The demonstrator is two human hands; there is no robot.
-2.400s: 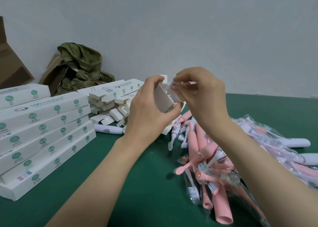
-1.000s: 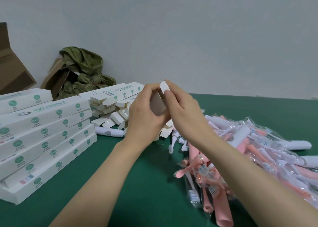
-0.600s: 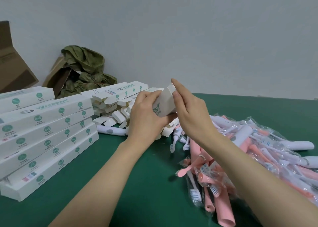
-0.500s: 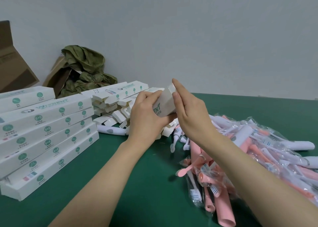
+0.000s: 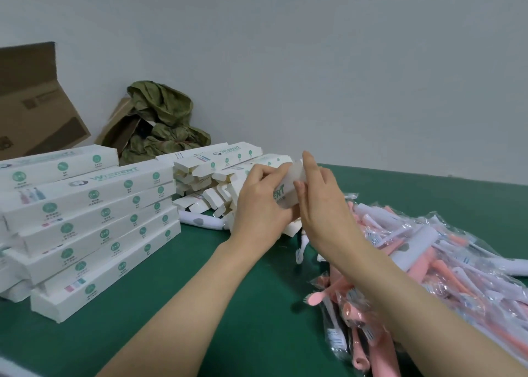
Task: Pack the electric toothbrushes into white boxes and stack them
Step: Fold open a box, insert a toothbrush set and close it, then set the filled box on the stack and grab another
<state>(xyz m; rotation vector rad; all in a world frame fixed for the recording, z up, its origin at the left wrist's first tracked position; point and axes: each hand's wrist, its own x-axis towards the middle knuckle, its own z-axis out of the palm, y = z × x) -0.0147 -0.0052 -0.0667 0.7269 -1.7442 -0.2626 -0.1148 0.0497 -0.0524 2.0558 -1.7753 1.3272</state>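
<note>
1. The left-hand grip [image 5: 261, 205] is curled round one white box [image 5: 287, 186]. The thumb lies on top and the fingers wrap beneath, holding the box above the bench [image 5: 228, 319].
2. The right-hand grip [image 5: 321, 205] is not closed. Its fingers [image 5: 310, 165] stand nearly straight, laid flat against the box's right end, and the thumb touches the near face.
3. The held box is smooth, matte cardboard, long and rectangular, with green lettering showing between the two hands. Its contents cannot be seen.
4. Just behind the hands lies a loose pile of open boxes [image 5: 205, 182], white card with their end flaps sticking out.
5. Below that pile a single white toothbrush handle [image 5: 200, 221], rounded and glossy, lies flat on the bench.
6. To the right spreads a heap of bagged toothbrushes [image 5: 428, 262], pink and white plastic in crinkled clear wrappers, with bristle heads poking out.
7. To the left sits a stack of closed boxes [image 5: 85, 219], several layers high, printed with round green marks.
8. The bench surface is flat, dark green and felt-like.
9. Against the pale wall stand a brown cardboard carton [image 5: 34, 105] and crumpled olive-green wrapping [image 5: 163, 116].
</note>
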